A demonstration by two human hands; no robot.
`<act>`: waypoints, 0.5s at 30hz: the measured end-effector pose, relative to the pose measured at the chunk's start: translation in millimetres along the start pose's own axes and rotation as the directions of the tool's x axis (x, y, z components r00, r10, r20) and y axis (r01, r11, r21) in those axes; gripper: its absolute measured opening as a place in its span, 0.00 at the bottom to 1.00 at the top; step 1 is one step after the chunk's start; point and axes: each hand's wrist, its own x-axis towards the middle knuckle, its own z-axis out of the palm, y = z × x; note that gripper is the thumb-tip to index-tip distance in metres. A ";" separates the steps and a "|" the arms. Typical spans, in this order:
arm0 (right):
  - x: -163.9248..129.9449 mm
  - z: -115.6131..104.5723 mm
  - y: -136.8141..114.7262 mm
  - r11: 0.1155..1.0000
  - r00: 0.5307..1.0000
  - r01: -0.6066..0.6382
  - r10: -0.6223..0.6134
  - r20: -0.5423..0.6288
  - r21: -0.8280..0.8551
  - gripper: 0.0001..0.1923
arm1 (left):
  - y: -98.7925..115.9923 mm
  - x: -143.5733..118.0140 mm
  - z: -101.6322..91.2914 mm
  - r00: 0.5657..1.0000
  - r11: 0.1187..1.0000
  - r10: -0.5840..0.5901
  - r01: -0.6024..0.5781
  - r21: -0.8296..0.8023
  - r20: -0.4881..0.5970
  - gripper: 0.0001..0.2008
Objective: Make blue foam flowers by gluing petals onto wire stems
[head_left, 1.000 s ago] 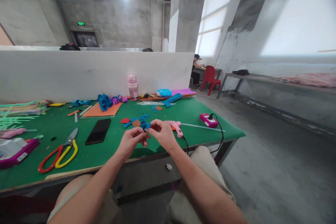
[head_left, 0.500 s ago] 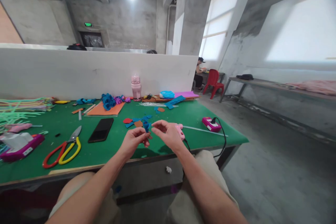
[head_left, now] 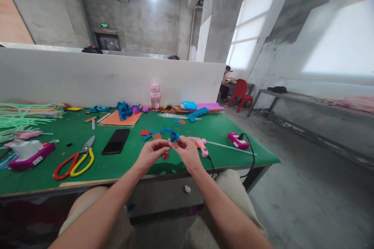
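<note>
Between the thumb and fingers of my right hand [head_left: 187, 151] is a small blue curled flower-like piece [head_left: 174, 136], its hollow top tilted up. Close beside it, my left hand [head_left: 152, 154] is closed in a pinch, its fingertips meeting those of the right hand; what they hold, if anything, is hidden. Just beyond both hands lie flat blue scraps [head_left: 166, 129], a red round piece [head_left: 145, 132] and a brown piece [head_left: 157, 136]. A pink glue gun [head_left: 201, 146] with a clear glue stick rests to the right of my right hand, partly covered by it.
Left of my hands are a black phone [head_left: 116, 141] and red-and-yellow scissors [head_left: 76, 161]. Curled blue pieces [head_left: 124, 111] sit on an orange sheet [head_left: 117, 121]. A pink bottle [head_left: 155, 97] stands by the white partition [head_left: 117, 78]. A purple power strip [head_left: 238, 141] with a cord lies at right.
The blue curled piece has passed from my left fingers to my right hand, which was open and has closed on it. Both hands have come together.
</note>
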 end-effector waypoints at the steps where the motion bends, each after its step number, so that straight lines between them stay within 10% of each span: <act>1: 2.3 -3.0 -0.8 0.999 0.998 -0.038 0.040 -0.056 0.037 0.11 | 2.1 0.3 -1.6 1.000 0.999 0.000 0.000 -0.035 0.000 0.15; 5: 11.8 -17.9 -3.8 0.981 0.966 -0.120 0.151 -0.208 0.153 0.15 | 4.4 3.4 -10.2 1.000 0.983 0.013 -0.013 -0.181 -0.003 0.15; 15: 11.7 -25.8 5.5 0.982 0.979 -0.134 0.152 -0.134 0.132 0.14 | -4.0 9.1 -17.1 0.991 0.959 -0.105 0.078 -0.273 -0.084 0.13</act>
